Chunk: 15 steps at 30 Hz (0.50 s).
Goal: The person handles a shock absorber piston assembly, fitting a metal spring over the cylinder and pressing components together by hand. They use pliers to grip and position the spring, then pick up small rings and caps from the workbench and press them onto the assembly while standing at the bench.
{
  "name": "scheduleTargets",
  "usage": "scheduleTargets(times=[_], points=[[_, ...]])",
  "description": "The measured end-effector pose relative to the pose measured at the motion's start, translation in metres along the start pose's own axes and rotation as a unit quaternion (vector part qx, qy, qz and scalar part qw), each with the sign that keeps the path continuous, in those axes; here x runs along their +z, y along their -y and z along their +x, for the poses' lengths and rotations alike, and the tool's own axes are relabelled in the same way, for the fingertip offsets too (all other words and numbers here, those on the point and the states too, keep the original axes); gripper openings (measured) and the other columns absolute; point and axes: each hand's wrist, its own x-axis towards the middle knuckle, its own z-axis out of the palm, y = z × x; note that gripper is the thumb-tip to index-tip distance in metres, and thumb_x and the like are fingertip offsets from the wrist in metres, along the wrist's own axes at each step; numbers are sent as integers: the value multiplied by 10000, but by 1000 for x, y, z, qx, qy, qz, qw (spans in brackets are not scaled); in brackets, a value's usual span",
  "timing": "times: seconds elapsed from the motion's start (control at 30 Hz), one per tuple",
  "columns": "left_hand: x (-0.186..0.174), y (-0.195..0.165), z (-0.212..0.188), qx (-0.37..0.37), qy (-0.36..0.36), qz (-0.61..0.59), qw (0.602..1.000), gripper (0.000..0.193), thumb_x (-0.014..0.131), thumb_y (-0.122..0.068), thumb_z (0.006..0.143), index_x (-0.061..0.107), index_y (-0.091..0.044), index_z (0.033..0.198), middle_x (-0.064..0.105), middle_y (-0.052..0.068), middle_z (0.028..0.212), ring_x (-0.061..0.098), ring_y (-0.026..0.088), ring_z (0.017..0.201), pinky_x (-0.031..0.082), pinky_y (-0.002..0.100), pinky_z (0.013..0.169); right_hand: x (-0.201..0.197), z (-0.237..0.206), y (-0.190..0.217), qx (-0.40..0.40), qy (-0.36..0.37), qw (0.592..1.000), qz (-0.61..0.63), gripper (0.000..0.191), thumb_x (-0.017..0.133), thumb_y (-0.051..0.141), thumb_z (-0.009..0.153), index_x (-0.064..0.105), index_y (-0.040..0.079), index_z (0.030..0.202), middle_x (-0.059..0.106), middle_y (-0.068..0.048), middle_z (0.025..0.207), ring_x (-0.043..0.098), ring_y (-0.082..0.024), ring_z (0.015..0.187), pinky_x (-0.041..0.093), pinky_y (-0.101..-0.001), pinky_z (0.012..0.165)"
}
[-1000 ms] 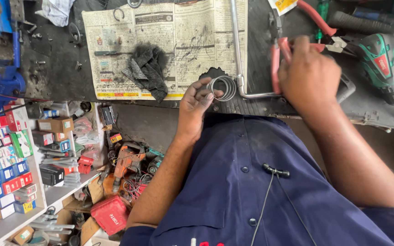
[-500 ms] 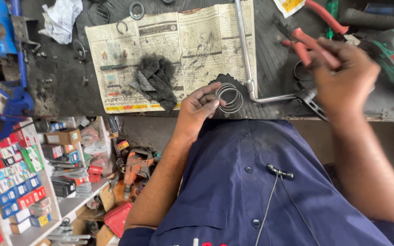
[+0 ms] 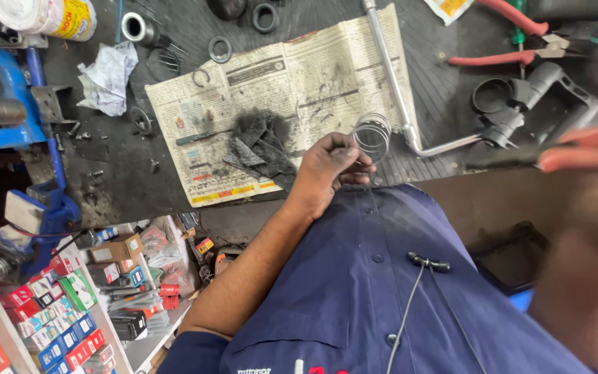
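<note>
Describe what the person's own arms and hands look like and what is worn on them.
Both hands are bare, no gloves. The left hand shows dark grime on its fingers; its forearm is uncovered up to a dark blue sleeve that ends near the elbow. The right hand is a close, blurred shape at the frame's edge, so its details cannot be told.

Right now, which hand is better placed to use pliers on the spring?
Right, probably: the right hand carries the red-handled pliers; the left hand's grip is busy pinching the coil spring.
</note>
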Motion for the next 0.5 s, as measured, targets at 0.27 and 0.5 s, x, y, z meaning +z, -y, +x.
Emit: scheduleTargets(times=[0.27,0.5], points=[[-23,-7,-14,-39,53,37,997,131,597,-105,1056,578,-10,1145,725,164,1096,724,239,990,621,376,886,99,-11,3,-52,13,960,274,542,667,272,987,476,43,1440,542,-75,979,606,-210,784,561,-388,717],[-16,-12,-21,35,35,-46,998,128,643,19,1017,543,-13,1089,682,160,1167,715,294,1142,609,418,984,76,-42,-11,18,-64,900,431,471,556,490,1143,498,58,964,579,-97,944,589,-214,825,505,-380,778]])
